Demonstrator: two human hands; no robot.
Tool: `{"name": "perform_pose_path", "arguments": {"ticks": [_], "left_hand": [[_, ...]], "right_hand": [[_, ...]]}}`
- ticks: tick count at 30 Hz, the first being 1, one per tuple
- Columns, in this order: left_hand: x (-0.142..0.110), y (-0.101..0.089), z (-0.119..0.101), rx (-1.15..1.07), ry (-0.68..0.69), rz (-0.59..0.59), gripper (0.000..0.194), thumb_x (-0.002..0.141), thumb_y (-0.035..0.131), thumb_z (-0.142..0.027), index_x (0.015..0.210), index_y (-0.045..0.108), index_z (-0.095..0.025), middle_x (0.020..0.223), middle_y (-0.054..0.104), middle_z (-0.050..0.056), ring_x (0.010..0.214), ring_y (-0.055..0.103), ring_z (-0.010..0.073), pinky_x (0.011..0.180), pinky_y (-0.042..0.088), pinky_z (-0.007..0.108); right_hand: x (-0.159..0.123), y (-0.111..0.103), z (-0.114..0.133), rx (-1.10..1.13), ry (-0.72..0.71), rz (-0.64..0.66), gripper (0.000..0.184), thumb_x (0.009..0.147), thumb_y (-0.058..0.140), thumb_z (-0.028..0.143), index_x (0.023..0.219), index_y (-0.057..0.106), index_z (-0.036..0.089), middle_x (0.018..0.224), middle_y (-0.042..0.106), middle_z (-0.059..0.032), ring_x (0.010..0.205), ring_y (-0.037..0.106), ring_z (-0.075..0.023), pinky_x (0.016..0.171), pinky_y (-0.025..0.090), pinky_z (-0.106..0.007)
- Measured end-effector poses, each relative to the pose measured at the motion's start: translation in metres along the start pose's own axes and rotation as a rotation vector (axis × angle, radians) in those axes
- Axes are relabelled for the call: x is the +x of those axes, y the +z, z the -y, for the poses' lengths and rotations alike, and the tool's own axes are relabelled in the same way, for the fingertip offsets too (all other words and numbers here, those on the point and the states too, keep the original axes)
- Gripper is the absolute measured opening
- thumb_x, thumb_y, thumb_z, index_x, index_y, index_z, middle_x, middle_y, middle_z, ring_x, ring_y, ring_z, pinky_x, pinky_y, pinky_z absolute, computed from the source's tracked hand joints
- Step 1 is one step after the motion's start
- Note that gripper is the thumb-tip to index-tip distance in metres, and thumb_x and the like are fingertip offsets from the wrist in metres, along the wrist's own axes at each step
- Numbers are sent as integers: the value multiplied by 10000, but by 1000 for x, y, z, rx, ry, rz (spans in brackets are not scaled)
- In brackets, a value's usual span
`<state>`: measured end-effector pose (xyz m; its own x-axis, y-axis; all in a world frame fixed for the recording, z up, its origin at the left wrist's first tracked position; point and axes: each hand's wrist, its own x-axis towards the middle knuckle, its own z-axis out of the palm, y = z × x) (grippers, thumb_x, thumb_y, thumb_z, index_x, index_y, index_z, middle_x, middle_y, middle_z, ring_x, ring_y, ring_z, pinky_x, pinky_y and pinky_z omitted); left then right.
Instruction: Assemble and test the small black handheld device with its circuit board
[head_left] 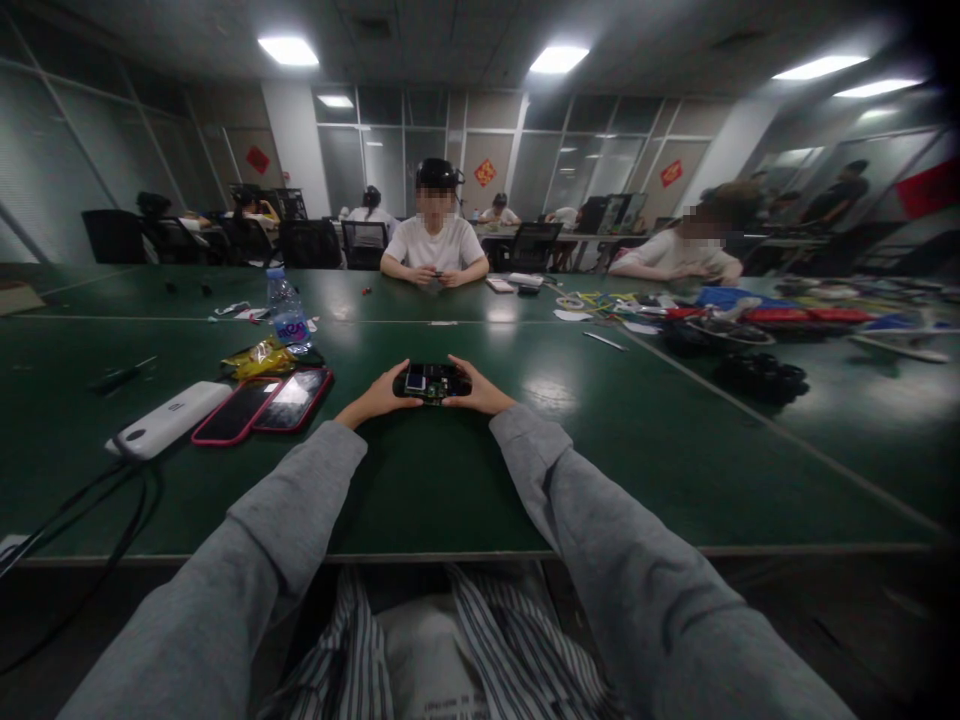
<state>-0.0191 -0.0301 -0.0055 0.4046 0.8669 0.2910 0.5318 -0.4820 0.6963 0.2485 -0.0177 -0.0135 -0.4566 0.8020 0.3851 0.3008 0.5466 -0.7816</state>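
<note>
Between my two hands is a small dark device with an exposed green circuit board (435,386) and a little pale screen on its left part. My left hand (384,392) grips its left end, thumb along the near edge and fingers at the far side. On the opposite end, my right hand (480,390) holds it in the same way. The device is over the green table (427,490); whether it touches the surface I cannot tell. Left of my hands lie two phones with pinkish-red edges, one dark (234,411) and one with a brighter, reflecting screen (294,399).
A white power bank (166,418) with black cables (139,500) lies at the left. Behind the phones are a yellow wrapper (259,358) and a water bottle (286,312). A person (435,235) sits opposite. Black cable bundles (761,378) and colourful wires (615,305) lie right.
</note>
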Motion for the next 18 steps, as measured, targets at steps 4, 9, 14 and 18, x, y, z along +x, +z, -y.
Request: {"name": "perform_pose_path", "arguments": {"ticks": [4, 9, 14, 18], "left_hand": [[-1, 0, -2, -39, 63, 4, 939, 659, 766, -445, 1442, 325, -174, 1490, 365, 165, 1364, 362, 304, 1129, 257, 469], [-1, 2, -2, -104, 154, 1, 802, 677, 767, -404, 1384, 430, -232, 1437, 451, 117, 1311, 434, 287, 1105, 301, 469], [-1, 4, 1, -133, 147, -11, 706, 677, 773, -368, 1319, 502, -253, 1380, 505, 112, 1255, 488, 290, 1081, 318, 502], [-1, 4, 1, -164, 133, -14, 640, 670, 780, -349, 1253, 544, -235, 1321, 545, 119, 1200, 534, 284, 1057, 340, 517]], "right_hand": [[-1, 1, 1, -68, -33, 1, 880, 629, 814, 374, 1389, 396, 225, 1366, 462, -128, 1257, 481, -289, 1085, 352, -510], [-1, -1, 0, -107, -31, -5, 786, 629, 817, 364, 1327, 475, 249, 1331, 485, -113, 1245, 483, -299, 1066, 368, -508], [-1, -1, -1, -105, -29, -16, 784, 612, 827, 381, 1303, 484, 241, 1283, 507, -104, 1202, 512, -284, 1060, 376, -493], [1, -3, -3, -112, -15, -34, 766, 601, 824, 436, 1262, 502, 220, 1225, 527, -104, 1148, 535, -267, 1031, 405, -477]]}}
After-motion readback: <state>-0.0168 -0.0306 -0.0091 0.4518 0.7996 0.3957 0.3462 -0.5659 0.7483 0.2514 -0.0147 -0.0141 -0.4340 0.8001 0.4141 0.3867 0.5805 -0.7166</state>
